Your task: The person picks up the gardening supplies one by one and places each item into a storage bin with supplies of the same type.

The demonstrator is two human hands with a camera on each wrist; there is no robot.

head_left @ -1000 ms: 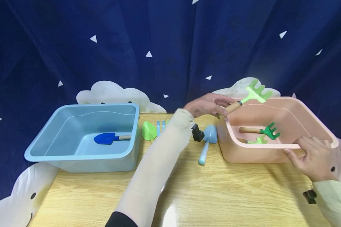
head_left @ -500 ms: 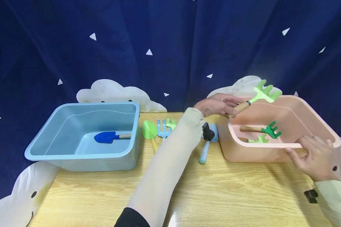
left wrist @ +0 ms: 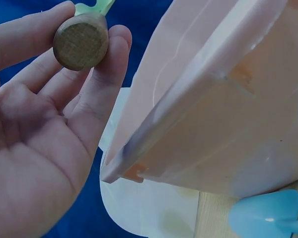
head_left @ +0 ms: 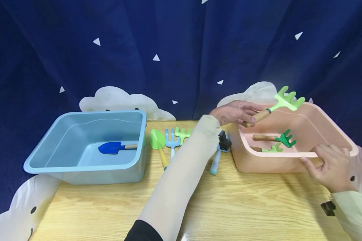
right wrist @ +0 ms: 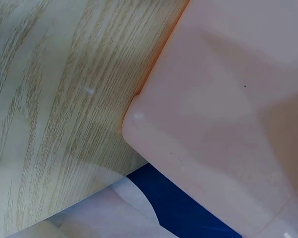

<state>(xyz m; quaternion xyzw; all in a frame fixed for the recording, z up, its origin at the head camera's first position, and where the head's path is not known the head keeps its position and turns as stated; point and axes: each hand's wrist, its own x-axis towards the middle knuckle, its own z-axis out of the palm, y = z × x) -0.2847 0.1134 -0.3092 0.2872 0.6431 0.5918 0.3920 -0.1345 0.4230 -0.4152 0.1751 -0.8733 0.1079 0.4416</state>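
Note:
My left hand (head_left: 236,112) pinches the wooden handle of a light green hand rake (head_left: 286,100) between thumb and fingers. The rake hangs over the left side of the pink tub (head_left: 268,164), tines up and to the right. In the left wrist view the round butt of the handle (left wrist: 81,42) faces the camera. My right hand (head_left: 333,167) grips the tub's front rim near its right corner, with fingers over the inside and thumb outside. A dark green hand rake (head_left: 285,138) and another light green rake (head_left: 273,148) lie inside the tub.
A blue tub (head_left: 87,171) at the left holds a dark blue trowel (head_left: 110,147). Between the tubs lie a green trowel (head_left: 157,140), a blue fork (head_left: 172,140), a light green rake (head_left: 182,133) and a light blue trowel (head_left: 215,164), partly behind my left arm.
My left hand has moved right with the light green rake, bringing it further over the pink tub. The right hand stays on the rim.

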